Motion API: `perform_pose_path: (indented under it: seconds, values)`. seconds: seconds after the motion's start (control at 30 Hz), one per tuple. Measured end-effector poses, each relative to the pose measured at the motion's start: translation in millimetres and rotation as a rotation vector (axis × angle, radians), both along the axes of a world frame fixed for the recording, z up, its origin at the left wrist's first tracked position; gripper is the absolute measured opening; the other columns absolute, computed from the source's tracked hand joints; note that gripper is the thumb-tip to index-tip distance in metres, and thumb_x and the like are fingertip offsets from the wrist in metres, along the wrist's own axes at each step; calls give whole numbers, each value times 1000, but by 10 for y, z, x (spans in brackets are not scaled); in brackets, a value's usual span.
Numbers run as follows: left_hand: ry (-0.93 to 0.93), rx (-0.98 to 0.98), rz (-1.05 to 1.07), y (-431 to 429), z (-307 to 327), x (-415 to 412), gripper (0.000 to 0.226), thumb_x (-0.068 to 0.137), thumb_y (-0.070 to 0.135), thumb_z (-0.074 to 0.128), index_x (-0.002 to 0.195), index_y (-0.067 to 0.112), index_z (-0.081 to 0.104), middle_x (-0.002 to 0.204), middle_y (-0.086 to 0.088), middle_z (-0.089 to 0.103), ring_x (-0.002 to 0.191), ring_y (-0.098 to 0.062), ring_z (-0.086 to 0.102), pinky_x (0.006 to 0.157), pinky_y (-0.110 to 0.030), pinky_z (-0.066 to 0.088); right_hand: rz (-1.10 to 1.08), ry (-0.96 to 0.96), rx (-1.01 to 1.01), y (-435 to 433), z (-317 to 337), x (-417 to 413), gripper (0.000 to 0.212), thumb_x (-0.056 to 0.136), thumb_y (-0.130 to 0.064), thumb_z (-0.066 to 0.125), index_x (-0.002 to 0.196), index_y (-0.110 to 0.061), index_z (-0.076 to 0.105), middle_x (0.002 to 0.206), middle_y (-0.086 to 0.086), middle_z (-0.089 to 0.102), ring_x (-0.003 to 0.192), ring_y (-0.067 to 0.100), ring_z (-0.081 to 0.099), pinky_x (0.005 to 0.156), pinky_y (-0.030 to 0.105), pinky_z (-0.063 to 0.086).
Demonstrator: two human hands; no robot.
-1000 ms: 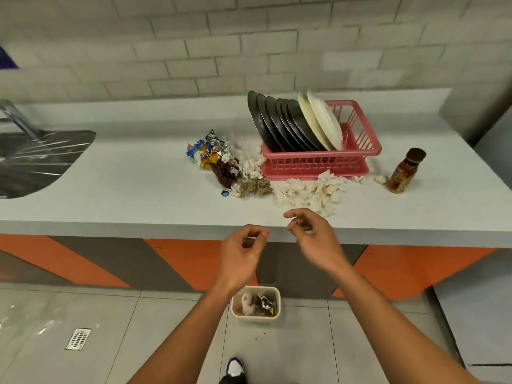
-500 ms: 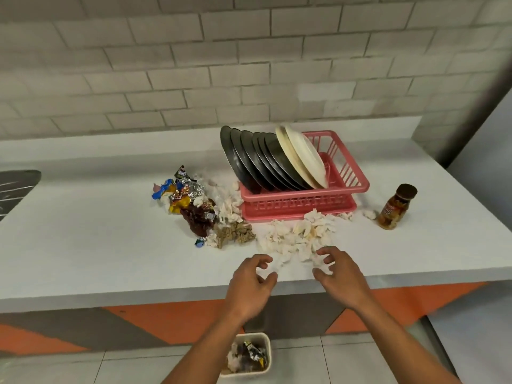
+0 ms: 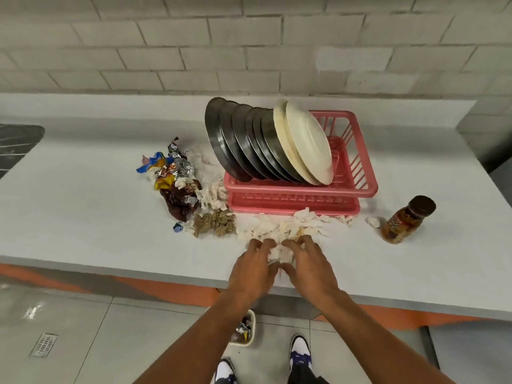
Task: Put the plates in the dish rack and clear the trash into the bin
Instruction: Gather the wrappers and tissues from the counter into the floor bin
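The plates (image 3: 249, 145) are racked; the hands are now gathering trash.
On the counter (image 3: 83, 217) the dish rack (image 3: 357, 187) holds every plate in view, so I judge only clearing is left; a second ago both hands hung short of the edge; now the left hand (image 3: 253, 270) and right hand (image 3: 313, 267) curl from either side round the near clump of white paper scraps (image 3: 279, 231); the bin (image 3: 245, 343) stands on the floor below them.

Plates (image 3: 263, 145) leaning in pink rack (image 3: 291, 202), paper scraps (image 3: 291, 227) before it, bin (image 3: 251, 332) below
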State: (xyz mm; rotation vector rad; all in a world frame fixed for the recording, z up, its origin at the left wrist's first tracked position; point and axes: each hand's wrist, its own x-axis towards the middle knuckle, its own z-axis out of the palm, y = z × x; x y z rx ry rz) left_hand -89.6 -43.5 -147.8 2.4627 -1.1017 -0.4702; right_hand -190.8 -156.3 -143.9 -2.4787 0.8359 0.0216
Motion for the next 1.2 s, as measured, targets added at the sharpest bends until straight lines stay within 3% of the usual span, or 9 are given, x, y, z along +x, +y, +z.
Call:
perform_pose_path:
  seconds: [0.23, 0.4, 0.6, 0.7, 0.8, 0.93, 1.03, 1.1, 1.2]
  values:
    - [-36, 3, 100, -119, -70, -153, 32, 95, 25, 61, 127, 25, 58, 120, 0, 60, 101, -25, 66, 84, -36, 53, 81, -115, 51, -165, -146, -56, 22, 95, -12, 66, 115, -20, 72, 124, -2, 58, 111, 20, 62, 92, 27, 50]
    - [105, -198, 280, -34, -30, -206, 25, 92, 24, 66, 118, 26, 65, 114, 7, 68, 88, -14, 67, 83, -30, 53, -26, -298, 222, -248, -96, -110, 13, 89, -12, 75, 96, -23, 72, 109, -11, 61, 78, 1, 58, 70, 3, 39]
    - [391, -474, 418, 61, 281, -118, 12, 92, 26, 71, 105, 26, 69, 95, 13, 73, 70, -7, 70, 69, -24, 56, -183, -505, 501, -267, 128, -179, 14, 85, -14, 82, 88, -26, 74, 101, -12, 70, 86, 8, 68, 79, 33, 61]
    - [556, -578, 457, 138, 477, -9, 15, 93, 23, 72, 106, 28, 68, 99, 7, 73, 70, -13, 73, 67, -25, 56, -250, -577, 615, -231, 300, -143, 11, 83, -17, 83, 90, -21, 76, 103, -9, 74, 86, 12, 70, 79, 27, 58]
    - [663, -672, 459, 276, 645, 105, 15, 92, 23, 73, 105, 28, 67, 99, 4, 72, 70, -14, 74, 76, -34, 60, -290, -657, 661, -103, 462, -81, 12, 82, -15, 83, 93, -15, 76, 100, -7, 76, 82, 12, 70, 74, 18, 55]
    - [739, -727, 418, 468, 767, 248, 7, 93, 19, 71, 100, 19, 72, 85, 5, 70, 67, -10, 69, 82, -39, 62, -338, -740, 687, 97, 645, 53, 14, 83, -10, 81, 95, -10, 75, 95, -3, 76, 76, 10, 72, 70, 18, 55]
    - [783, -753, 416, 616, 798, 379, 9, 93, 19, 71, 101, 16, 72, 88, -3, 68, 67, -10, 67, 86, -44, 61, -355, -788, 677, 234, 763, 141, 14, 83, -8, 81, 95, -11, 74, 93, -2, 76, 75, 9, 72, 67, 17, 54]
    - [806, -777, 410, 730, 826, 466, 8, 93, 19, 71, 100, 15, 72, 88, -8, 64, 66, -10, 66, 84, -42, 61, -363, -827, 652, 323, 842, 183, 13, 83, -9, 81, 94, -13, 74, 94, 0, 76, 75, 9, 72, 66, 17, 54]
    - [838, -813, 399, 935, 900, 545, 4, 94, 16, 70, 97, 17, 72, 77, 2, 66, 67, -10, 64, 78, -34, 61, -361, -878, 612, 432, 994, 213, 12, 83, -13, 82, 91, -18, 75, 94, 0, 76, 83, 14, 72, 73, 26, 59]
